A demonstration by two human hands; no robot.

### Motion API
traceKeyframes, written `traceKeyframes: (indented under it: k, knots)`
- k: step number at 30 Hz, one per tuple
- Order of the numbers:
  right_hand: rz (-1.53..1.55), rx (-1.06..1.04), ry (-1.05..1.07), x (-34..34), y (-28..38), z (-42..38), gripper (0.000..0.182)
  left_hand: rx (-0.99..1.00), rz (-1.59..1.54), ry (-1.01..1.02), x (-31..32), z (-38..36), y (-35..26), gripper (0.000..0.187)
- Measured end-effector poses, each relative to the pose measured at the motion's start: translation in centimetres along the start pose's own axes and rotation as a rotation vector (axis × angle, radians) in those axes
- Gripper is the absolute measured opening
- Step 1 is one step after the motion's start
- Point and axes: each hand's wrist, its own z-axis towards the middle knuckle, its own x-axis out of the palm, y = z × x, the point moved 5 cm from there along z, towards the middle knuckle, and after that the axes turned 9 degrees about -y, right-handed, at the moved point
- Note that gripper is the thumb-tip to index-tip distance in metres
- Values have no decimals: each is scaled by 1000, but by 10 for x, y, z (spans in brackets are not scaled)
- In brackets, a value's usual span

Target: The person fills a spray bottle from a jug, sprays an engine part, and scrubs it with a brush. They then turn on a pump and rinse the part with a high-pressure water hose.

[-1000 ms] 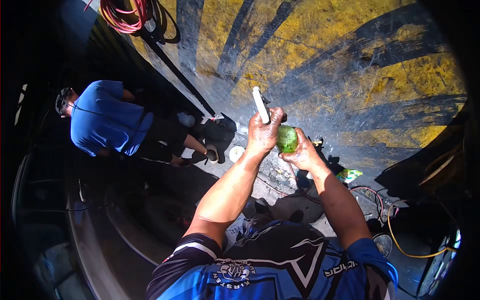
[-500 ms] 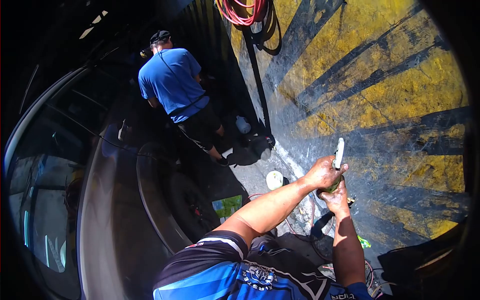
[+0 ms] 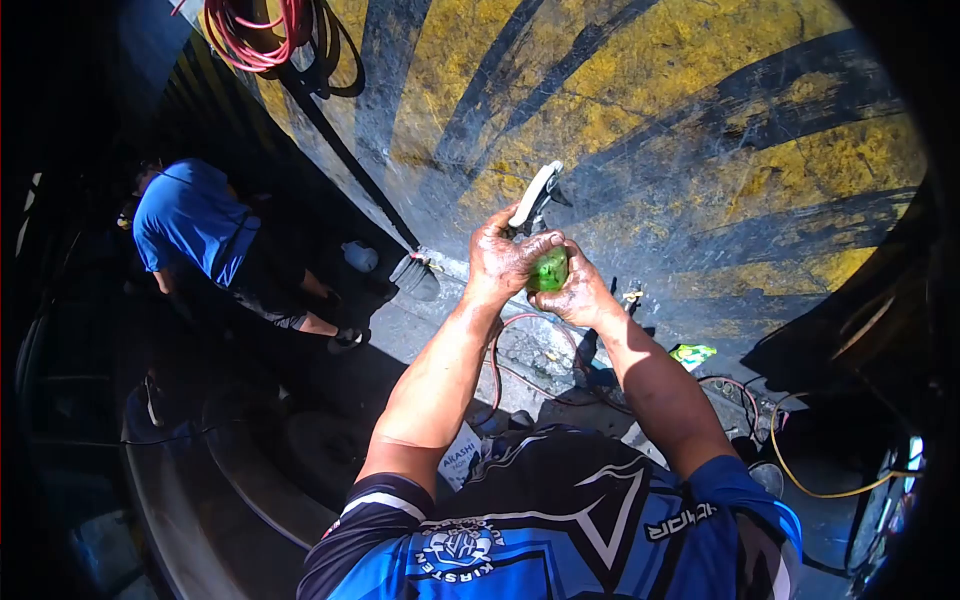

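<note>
Both my hands are raised together in front of the wall, around what looks like a green spray bottle point(image 3: 549, 270). My left hand point(image 3: 505, 262) is closed at its upper end, beside a white piece point(image 3: 539, 194) with a dark lever-like part. That piece sticks up past my fingers. My right hand point(image 3: 580, 288) wraps the green body from the other side. Its rounded green surface shows between my palms; the rest is hidden by my fingers. Dark grime covers both hands.
A yellow-and-black wall point(image 3: 680, 180) rises ahead, with a coiled red hose point(image 3: 258, 40) at upper left. A person in a blue shirt point(image 3: 190, 220) bends over at left, near a white jug point(image 3: 360, 256) and grey bucket point(image 3: 415, 279). A dark car point(image 3: 190, 490) stands lower left; hoses point(image 3: 497, 365) cross the floor.
My view has swung round to the right. My hands now sit nearer the middle, with more of the green surface showing between them. The other person has bent lower.
</note>
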Motion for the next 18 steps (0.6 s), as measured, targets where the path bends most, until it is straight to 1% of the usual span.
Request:
traceKeyframes:
  k: [1, 2, 3, 5, 6, 7, 8, 9, 10, 11, 12, 13, 14, 15, 17, 18]
  knots:
    - [0, -33, 0, 2, 9, -1, 77, 85, 12, 12, -4, 7, 15, 38]
    - [-86, -1, -21, 2, 13, -1, 78, 23, -193, 143, 3, 6, 2, 33]
    - [-124, -61, -42, 1, 15, 0, 78, -48, -203, 234, 4, 6, -8, 27]
    - [-120, -110, -96, 0, 15, -1, 76, -52, -77, 288, -3, 11, 5, 24]
    - [-100, -79, -111, 0, 14, -2, 76, -115, -124, 284, -2, 11, 7, 23]
    - [-80, -49, -129, -1, 14, -4, 75, 57, 49, 248, 1, 12, 1, 24]
    - [-60, -21, -151, -3, 13, -5, 75, 66, 201, 231, 0, 13, 6, 24]
    - [-152, -29, -186, -6, 15, -7, 76, 83, 351, 219, -2, 16, 12, 24]
    - [-138, 22, -166, -7, 16, -10, 76, 119, 163, 215, 5, 16, 13, 26]
    - [-130, 68, -169, -11, 21, -15, 76, 39, -38, 231, 14, 12, 7, 30]
    - [-249, -41, -230, -19, 23, -20, 76, -11, -27, 251, 20, 7, -2, 37]
    - [-385, -135, -301, -26, 21, -27, 77, -69, -98, 323, 23, 8, 12, 38]
    - [-348, -106, -284, -31, 28, -35, 77, -60, -284, 499, 35, 4, 8, 42]
    - [-311, -76, -268, -37, 35, -44, 77, -152, -361, 551, 46, 2, 13, 50]
    - [-393, -16, -342, -51, 47, -66, 75, -201, -479, 632, 69, -3, 15, 60]
    - [-406, -63, -385, -60, 48, -76, 76, -62, -334, 670, 84, -13, 8, 63]
